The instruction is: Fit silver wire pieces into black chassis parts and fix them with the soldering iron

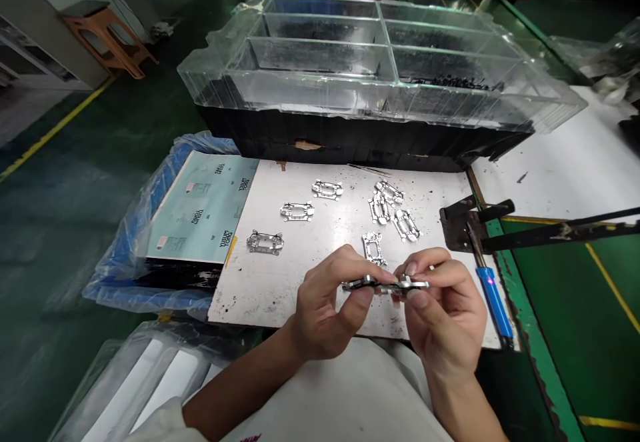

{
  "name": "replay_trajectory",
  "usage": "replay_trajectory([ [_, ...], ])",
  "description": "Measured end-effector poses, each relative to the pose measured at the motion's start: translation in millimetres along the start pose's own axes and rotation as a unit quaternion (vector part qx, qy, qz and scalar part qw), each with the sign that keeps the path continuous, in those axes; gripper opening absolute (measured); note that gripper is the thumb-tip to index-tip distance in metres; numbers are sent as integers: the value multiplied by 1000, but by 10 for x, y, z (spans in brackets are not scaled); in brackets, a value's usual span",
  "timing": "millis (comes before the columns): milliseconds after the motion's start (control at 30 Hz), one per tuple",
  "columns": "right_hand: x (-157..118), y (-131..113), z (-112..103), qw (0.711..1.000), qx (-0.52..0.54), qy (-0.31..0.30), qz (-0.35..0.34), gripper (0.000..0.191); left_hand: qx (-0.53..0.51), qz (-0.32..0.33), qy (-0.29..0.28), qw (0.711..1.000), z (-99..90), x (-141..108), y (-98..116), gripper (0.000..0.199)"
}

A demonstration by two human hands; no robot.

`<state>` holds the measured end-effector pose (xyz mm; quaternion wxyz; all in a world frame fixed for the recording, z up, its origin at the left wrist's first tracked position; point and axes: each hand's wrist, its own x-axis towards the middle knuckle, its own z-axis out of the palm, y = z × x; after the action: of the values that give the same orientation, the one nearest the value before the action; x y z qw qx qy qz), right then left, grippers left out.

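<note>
Above the front edge of the white work board (pixel 280 282), my left hand (pixel 333 295) and my right hand (pixel 443 305) hold one silver metal frame (pixel 385 287) between them. It is turned edge-on, and black bits show on it. My left thumb and fingers pinch its left end; the right fingertips grip the other end. Just beyond my hands lies a similar frame (pixel 373 249) on the board. Further up, several more frames (pixel 380 209) sit close together. Three others, including one frame (pixel 265 242) at the left, lie apart from each other.
A clear divided tray (pixel 313 89) over a black base spans the back, with small black parts inside. At right, a blue-handled soldering iron (pixel 494 302) rests by a black metal bracket (pixel 463 225). On the left stands a blue plastic-lined bin (pixel 120 255) with a printed sheet (pixel 200 209).
</note>
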<state>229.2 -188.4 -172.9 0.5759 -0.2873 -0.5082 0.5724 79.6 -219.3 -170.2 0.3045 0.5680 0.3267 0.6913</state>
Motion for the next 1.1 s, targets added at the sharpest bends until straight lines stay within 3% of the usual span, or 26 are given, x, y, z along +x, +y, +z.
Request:
replay_trajectory([
  [167, 15, 27, 54, 999, -27, -8, 16, 9, -25, -63, 45, 997, -26, -75, -58, 20],
  [267, 21, 106, 116, 997, -45, -5, 62, 9, -50, -139, 101, 984, -72, -147, -150, 18],
  [367, 83, 260, 171, 981, -94, 3, 168, 22, -101, -264, 169, 944, -177, -198, -293, 19],
  [467, 257, 493, 206, 953, -165, -22, 252, 34, -106, -379, 194, 898, -366, -208, -425, 29],
  [600, 558, 850, 242, 922, -246, -97, 283, 43, 74, -452, 166, 873, -673, -247, -468, 55],
  [700, 727, 944, 271, 903, -321, -134, 252, 42, 284, -401, 131, 861, -802, -346, -421, 59],
  [800, 979, 691, 264, 892, -392, -134, 179, 39, 424, -307, 116, 844, -750, -471, -395, 45],
  [867, 1312, 336, 231, 889, -432, -103, 110, 41, 451, -259, 53, 853, -622, -537, -414, 35],
  [933, 1798, -66, 200, 876, -479, -41, 28, 36, 442, -226, -57, 866, -457, -570, -458, 32],
  [1000, 2361, -387, 201, 848, -529, 7, -22, 23, 436, -213, -145, 862, -299, -562, -517, 30],
  [1100, 3076, -540, 262, 806, -590, -36, 8, 15, 436, -222, -191, 851, -145, -501, -606, 18],
])
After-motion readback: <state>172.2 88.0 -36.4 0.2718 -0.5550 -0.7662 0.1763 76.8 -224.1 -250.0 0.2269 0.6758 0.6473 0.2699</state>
